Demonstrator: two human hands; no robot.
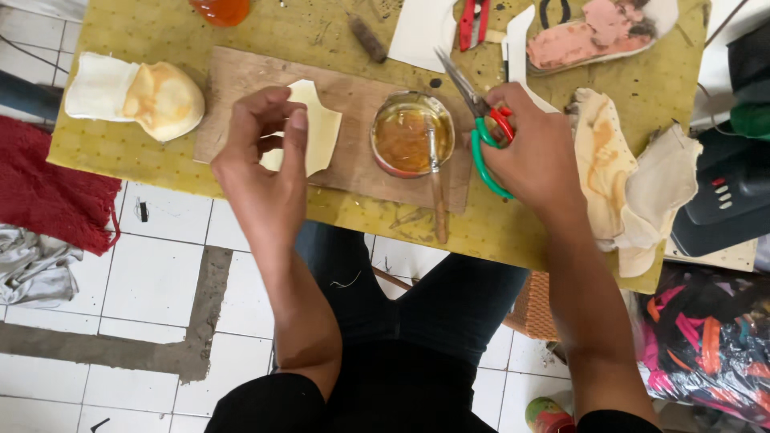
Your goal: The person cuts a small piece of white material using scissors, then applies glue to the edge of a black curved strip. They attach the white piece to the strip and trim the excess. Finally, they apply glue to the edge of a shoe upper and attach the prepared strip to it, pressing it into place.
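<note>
The left hand (265, 152) is pinching a pale cut piece (314, 128) over the wooden board (241, 80); the right hand (533, 152) is gripping green-handled scissors (481, 120), blades slightly parted. Their tips are hovering just beside the open glue tin (411, 132), so a careless swing could tip it.

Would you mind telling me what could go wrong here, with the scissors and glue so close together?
1. The right hand holds the scissors with the blades over the open glue tin; a knock might tip it or foul the blades.
2. The brush handle sticks out past the board; a wrist could catch it.
3. The left hand pinches the cream piece near the tin, so it may pick up glue.
</note>
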